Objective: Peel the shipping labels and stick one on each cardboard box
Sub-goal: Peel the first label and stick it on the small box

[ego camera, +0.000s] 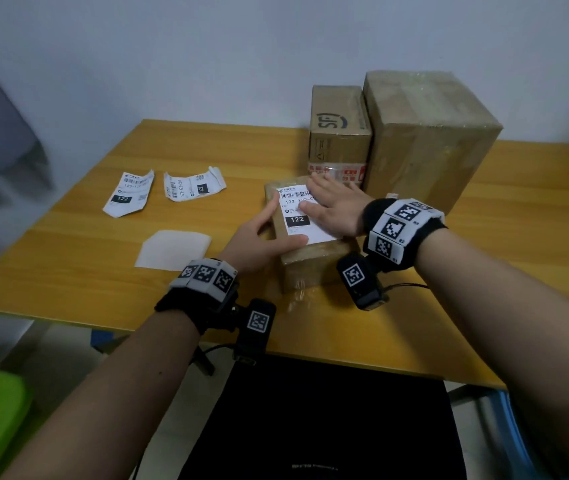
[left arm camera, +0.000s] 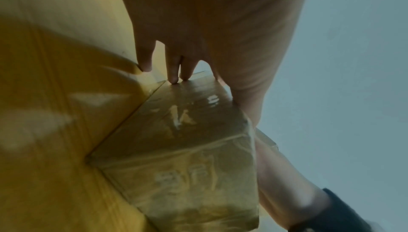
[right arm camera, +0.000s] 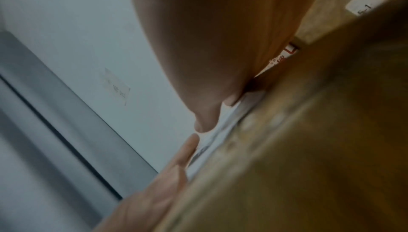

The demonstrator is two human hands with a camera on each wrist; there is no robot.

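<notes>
Centre of the head view: the right hand (ego camera: pixel 333 206) lies flat, fingers straight and together, pressing a shipping label (ego camera: pixel 302 214) onto the top of the small box (ego camera: pixel 305 251). The left hand (ego camera: pixel 259 239) steadies that box, thumb along its near top edge, fingers spread and reaching down its left side. Two more labels (ego camera: pixel 129 194) (ego camera: pixel 193 185) wait at left of centre on the table (ego camera: pixel 68 265), a blank backing sheet (ego camera: pixel 172 249) below them. Two taller boxes (ego camera: pixel 340 133) (ego camera: pixel 428 136) stand behind, upper right.
</notes>
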